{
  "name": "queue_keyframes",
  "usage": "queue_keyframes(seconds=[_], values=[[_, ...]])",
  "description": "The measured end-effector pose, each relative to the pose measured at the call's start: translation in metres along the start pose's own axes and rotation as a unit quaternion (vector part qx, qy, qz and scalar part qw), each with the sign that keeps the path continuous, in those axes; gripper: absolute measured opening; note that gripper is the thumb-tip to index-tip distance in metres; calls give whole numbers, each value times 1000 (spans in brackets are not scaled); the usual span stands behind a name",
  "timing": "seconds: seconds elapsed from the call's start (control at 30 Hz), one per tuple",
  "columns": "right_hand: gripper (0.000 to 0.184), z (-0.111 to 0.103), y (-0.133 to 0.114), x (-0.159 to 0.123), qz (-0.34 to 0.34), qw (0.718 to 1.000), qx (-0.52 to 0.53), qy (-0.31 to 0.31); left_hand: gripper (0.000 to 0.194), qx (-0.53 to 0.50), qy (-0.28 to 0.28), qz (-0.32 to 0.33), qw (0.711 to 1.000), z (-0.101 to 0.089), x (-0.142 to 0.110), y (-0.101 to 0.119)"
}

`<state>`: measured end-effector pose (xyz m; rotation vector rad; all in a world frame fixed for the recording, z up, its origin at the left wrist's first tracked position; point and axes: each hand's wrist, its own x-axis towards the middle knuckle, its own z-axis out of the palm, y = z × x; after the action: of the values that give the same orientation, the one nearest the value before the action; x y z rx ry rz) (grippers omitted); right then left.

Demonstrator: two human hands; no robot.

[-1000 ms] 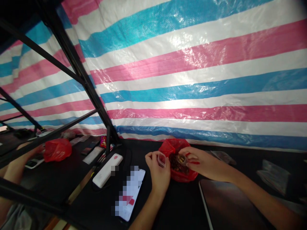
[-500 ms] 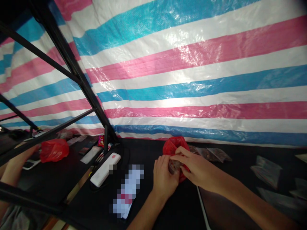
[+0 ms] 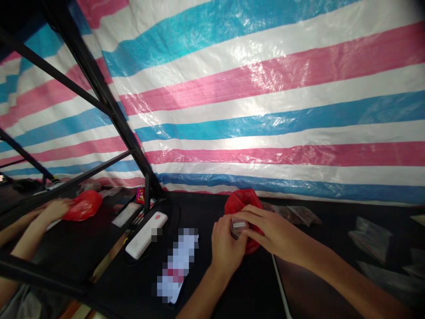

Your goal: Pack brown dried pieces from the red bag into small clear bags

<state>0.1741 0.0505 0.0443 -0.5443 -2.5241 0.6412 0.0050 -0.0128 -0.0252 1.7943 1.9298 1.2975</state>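
Observation:
A small transparent plastic container (image 3: 238, 228) sits between my left hand (image 3: 226, 245) and my right hand (image 3: 269, 233), just in front of a red plastic bag (image 3: 241, 203). My left fingers grip its near side, and my right fingers close over it from the right. Both hands press against the bag, and they hide most of the container and the bag's contents. The bag stands on a black tabletop (image 3: 202, 212).
A white power bank (image 3: 146, 235) and a pixelated phone (image 3: 175, 265) lie left of my hands. Small transparent bags (image 3: 292, 215) lie to the right. Black frame bars and a striped tarp (image 3: 265, 106) rise behind. Another person's hand (image 3: 56, 210) touches a second red bag (image 3: 84, 205).
My hands have moved together around the transparent container, now over the bag's front. The brown contents seen earlier are hidden. The other person's hand has reached the second red bag.

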Motion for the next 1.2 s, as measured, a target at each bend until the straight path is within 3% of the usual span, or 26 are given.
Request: queue_keyframes(seconds=[0.17,0.37,0.47,0.6,0.77,0.87,0.97,1.07,1.2], values=[[51,1,2,1,-43,998,-30,37,11,-24,3,-7,1000,1,1,0],[43,-4,3,1,15,992,-71,104,16,-89,22,-62,994,-1,3,0],[39,-2,11,-1,33,993,-90,62,17,-58,40,-109,991,-7,5,1],[36,7,23,-5,40,993,-108,-24,17,-12,36,-100,994,-19,6,10],[39,13,31,-12,62,987,-134,-57,11,53,-61,-112,990,-18,-6,16],[36,12,32,-13,75,986,-137,-58,20,55,-104,-118,986,-10,-16,13],[33,13,33,-12,77,987,-130,-59,31,-10,-113,-106,988,-3,-19,8],[31,15,34,-10,77,987,-129,-60,36,-111,-81,-87,987,0,-16,6],[30,13,36,-8,75,986,-140,-57,30,-272,-36,-124,954,2,-6,8]])
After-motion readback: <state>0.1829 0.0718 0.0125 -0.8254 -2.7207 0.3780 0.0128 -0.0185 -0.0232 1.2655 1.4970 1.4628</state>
